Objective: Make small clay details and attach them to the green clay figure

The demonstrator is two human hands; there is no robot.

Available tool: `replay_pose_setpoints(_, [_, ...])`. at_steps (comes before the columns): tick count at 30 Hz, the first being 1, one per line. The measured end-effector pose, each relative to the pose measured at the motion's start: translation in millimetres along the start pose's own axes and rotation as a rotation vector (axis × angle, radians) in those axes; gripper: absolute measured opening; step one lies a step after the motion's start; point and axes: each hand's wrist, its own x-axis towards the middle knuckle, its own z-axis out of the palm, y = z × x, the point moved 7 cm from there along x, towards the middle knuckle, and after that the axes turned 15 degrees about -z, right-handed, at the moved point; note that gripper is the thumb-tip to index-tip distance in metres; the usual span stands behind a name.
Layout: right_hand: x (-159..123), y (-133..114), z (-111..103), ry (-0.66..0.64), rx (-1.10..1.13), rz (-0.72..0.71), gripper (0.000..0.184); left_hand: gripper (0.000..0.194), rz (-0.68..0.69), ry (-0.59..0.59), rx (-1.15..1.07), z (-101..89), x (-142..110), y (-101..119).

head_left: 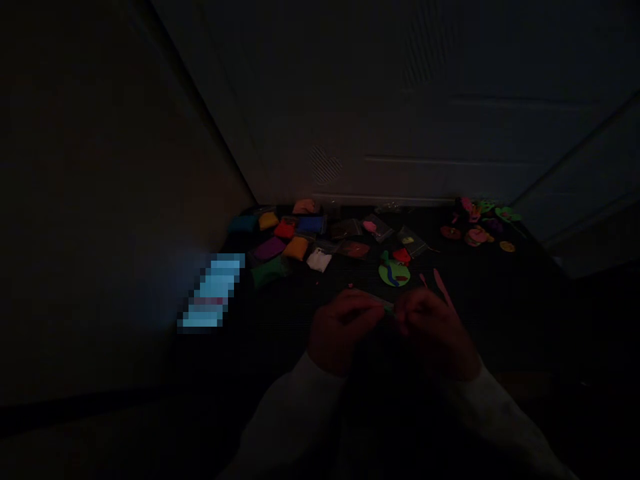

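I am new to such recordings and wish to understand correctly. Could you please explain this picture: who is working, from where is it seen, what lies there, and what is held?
There is no machine: a person works with two bare hands, the left hand and the right hand. The single, very dark picture comes from a camera on the person's head, looking forward and down. On the dark tabletop lie coloured lumps, many in clear plastic bags, such as a white lump; also a round light-green disc bearing a blue strip, and a long pink tool. Between the hands shows a small green piece; it is too dark to tell which holds it.
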Motion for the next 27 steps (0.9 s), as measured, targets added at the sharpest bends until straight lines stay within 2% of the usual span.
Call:
replay_pose_setpoints(7, [0.3,0.6,-5.1,0.000,-0.158,-0.056,0.003,0.004,-0.054,-0.073,-0.042,8.0,-2.4,-3.1])
replay_pose_setpoints(11, [-2.5,-0.7,-6.9,-0.002,-0.293,-0.053,0.006,0.006,-0.093,-0.079,-0.071,6.4,-2.0,-7.9])
replay_pose_setpoints(16, [-4.1,-0.8,-16.1,0.047,-0.404,-0.035,0.006,0.012,-0.267,-0.064,-0.373,-0.8,8.3,-30.7])
replay_pose_setpoints(20, [-4.9,3.1,-25.1,0.067,-0.454,-0.020,0.007,0.016,-0.348,-0.082,-0.572,-2.4,15.4,-42.6])
replay_pose_setpoints(24, [-5.8,8.5,-29.4,0.063,-0.508,0.026,0.008,0.027,-0.362,-0.043,-0.508,-10.5,18.6,-46.7])
replay_pose_setpoints(27, [-4.6,10.5,-28.8,0.049,-0.553,0.042,0.010,0.022,-0.362,-0.048,-0.401,-15.9,19.4,-47.4])
